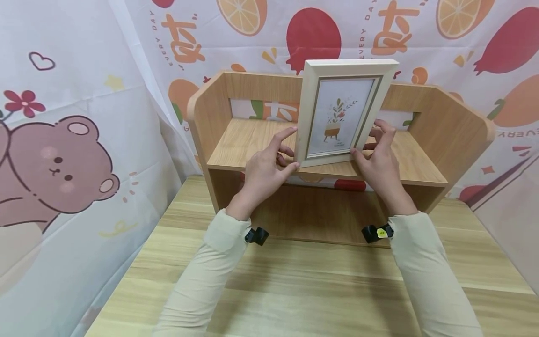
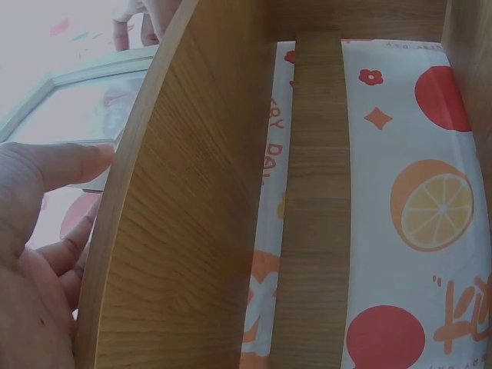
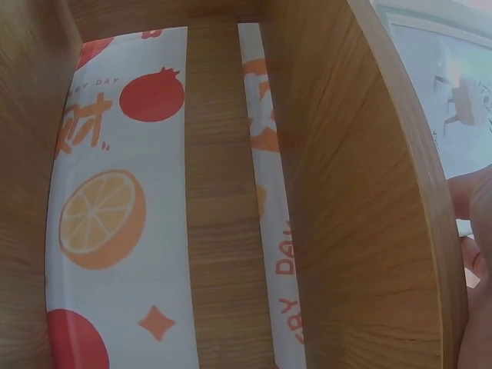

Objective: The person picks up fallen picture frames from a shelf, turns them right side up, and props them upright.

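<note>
A cream picture frame with a plant print stands upright, turned slightly, at the upper shelf of a small wooden desk rack. Whether its bottom edge bears on the board cannot be told. My left hand holds the lower left corner, thumb at the bottom and index finger along the side. At the lower right, my right hand grips the frame with its thumb in front and fingers bent at the side edge. Both wrist views show mostly the rack's lower compartment, with the left thumb and part of the right hand above the board.
The rack's side panels rise left and right of the upper shelf. Under it is a lower compartment, resting on a wood-grain table. A fruit-printed cloth hangs behind, and a bear-printed cloth on the left.
</note>
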A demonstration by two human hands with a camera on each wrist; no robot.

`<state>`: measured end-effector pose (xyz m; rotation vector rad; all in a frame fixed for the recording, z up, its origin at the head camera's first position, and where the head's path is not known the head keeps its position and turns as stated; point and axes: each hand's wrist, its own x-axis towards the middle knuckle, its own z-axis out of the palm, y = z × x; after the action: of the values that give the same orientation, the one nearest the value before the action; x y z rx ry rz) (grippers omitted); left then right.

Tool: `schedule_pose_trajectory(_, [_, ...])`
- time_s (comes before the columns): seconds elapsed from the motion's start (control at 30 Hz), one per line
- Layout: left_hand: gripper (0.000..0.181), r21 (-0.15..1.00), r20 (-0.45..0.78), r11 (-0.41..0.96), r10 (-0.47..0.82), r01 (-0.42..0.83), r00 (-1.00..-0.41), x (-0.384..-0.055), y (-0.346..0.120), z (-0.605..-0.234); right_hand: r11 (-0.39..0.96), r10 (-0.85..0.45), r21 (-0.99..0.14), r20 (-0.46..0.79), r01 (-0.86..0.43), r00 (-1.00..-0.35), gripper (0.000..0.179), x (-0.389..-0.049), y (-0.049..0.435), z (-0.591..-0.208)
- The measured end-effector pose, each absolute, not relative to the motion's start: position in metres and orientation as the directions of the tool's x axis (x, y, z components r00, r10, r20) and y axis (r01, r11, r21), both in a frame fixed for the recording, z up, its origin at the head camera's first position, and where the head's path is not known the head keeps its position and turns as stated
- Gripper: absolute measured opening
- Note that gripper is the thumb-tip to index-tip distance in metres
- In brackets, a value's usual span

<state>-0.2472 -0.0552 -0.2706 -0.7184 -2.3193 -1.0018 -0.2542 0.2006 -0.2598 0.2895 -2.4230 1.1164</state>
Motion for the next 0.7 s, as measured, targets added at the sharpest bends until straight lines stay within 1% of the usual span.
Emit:
schedule_pose_trajectory(0.2, [0.069, 0.488, 0.652, 0.571, 0.264, 0.66, -0.711, -0.245, -0.053, -0.272, 0.654, 0.0, -0.669, 0.467, -0.353, -0.884, 0.07, -0.255, 0.2, -0.257])
schedule_pose_trajectory(0.7, [0.069, 0.448, 0.7, 0.559, 0.266, 0.697, -0.663, -0.242, -0.047, -0.274, 0.636, 0.006, -0.72, 0.364, -0.278, -0.931, 0.073, -0.258, 0.2, -0.245])
